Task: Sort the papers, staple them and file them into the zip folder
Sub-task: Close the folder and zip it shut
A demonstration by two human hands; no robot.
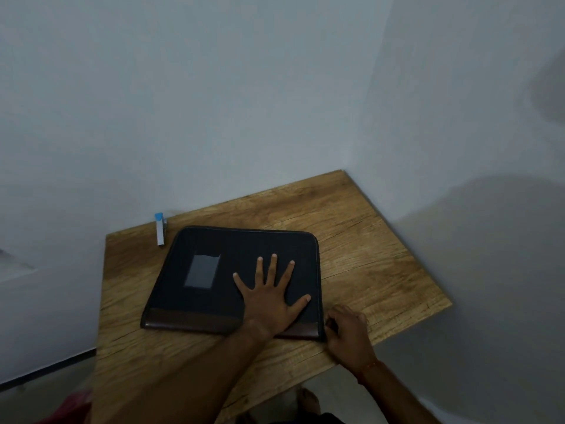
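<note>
A wooden table [367, 240] stands in the corner of pale walls [214, 102], and on it, toward its left and near side, a dark folder [244, 243] lies flat and closed. The folder has rounded far corners, a brown strip [189, 319] along its near edge and a grey rectangular patch [202, 270] on its left half. The left forearm reaches in from the lower left, and the left hand [269, 301] lies palm down on the right half of the cover, fingers straight and spread, thumb out toward the right edge. The right hand [347, 330] sits at the folder's near right corner, wrist on the table, fingers curled and pinching something small and dark at that edge. A blue and white stapler [160, 229] lies at the table's far left edge, just beside the folder's far left corner.
</note>
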